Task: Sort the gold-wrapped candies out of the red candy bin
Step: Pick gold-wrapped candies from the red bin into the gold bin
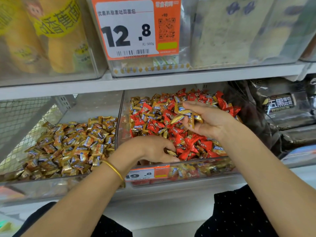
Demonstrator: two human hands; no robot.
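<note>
My right hand (206, 122) cups several gold foil-wrapped candies (184, 113) while my left hand (150, 149) pinches another in the clear red-candy bin (119, 127), so I should lift it without snagging reds.

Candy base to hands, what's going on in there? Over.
Right grip holds gold candies over red candy bin. Left grip pinches one gold candy at front. Nothing in the way.
</note>
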